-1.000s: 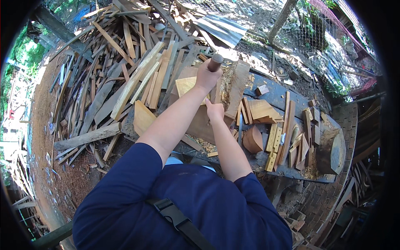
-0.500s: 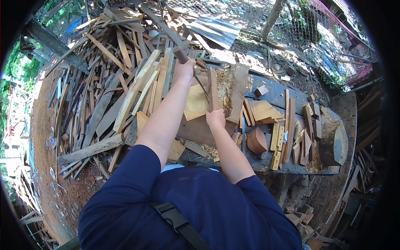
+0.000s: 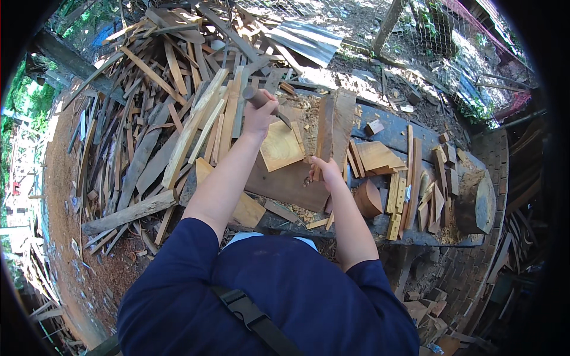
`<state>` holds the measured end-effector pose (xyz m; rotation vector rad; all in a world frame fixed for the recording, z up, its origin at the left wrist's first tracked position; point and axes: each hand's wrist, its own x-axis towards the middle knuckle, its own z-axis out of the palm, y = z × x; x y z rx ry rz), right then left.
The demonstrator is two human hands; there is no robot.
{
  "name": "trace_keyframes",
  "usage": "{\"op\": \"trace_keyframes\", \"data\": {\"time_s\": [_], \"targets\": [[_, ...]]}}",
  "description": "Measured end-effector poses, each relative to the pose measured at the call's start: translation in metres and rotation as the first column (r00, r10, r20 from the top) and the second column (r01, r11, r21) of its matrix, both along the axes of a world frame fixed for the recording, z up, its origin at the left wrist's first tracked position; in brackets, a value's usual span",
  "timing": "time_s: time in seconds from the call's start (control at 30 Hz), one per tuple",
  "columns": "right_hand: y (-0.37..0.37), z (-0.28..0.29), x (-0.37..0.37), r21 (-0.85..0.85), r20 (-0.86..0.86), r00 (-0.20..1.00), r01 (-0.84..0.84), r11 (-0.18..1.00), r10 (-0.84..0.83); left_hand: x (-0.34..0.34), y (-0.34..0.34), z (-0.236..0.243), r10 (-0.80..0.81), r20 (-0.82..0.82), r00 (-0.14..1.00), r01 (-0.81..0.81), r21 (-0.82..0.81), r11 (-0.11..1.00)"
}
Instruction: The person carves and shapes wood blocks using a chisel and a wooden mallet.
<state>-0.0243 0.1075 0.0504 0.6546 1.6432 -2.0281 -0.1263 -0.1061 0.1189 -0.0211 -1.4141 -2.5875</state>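
Note:
My left hand [image 3: 259,115] is closed on the wooden handle of a bladed tool [image 3: 256,97]; its dark metal blade angles down toward a square, pale yellow board [image 3: 278,149]. My right hand [image 3: 325,171] grips a narrow brown piece of wood [image 3: 325,133] standing to the right of that board, beside a rough bark-edged slab [image 3: 342,113]. Under these lies a wide brown board [image 3: 272,185], with chips and shavings around it. The fingers of my right hand are partly hidden by the wood.
A large heap of loose planks [image 3: 148,130] fills the left. On the dark bench [image 3: 380,118] at right lie offcuts, a curved wooden block [image 3: 368,202], notched yellow strips [image 3: 395,207] and a log section [image 3: 475,202]. Corrugated sheet [image 3: 306,41] and wire fencing [image 3: 445,47] are behind.
My right hand has moved rightward with the brown piece, uncovering more of the yellow board. My left hand with the tool moved left since a second ago, then slightly lower over the last half second.

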Motion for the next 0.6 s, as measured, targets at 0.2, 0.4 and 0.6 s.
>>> {"op": "trace_keyframes", "data": {"time_s": [0.2,0.4,0.6], "targets": [[0.035,0.025,0.027,-0.129,-0.053,0.992,0.106,0.986,-0.113,0.011,0.013,0.009,-0.073,0.029,0.997,0.076,-0.108,0.991],[0.055,0.037,0.061,-0.221,0.006,0.978,0.206,0.953,-0.210,0.014,0.024,0.011,0.013,0.041,0.999,-0.006,-0.171,0.985],[0.069,0.030,0.083,-0.198,0.067,0.978,0.208,0.958,-0.198,0.016,0.033,0.014,0.036,0.023,0.999,-0.030,-0.214,0.976]]}}
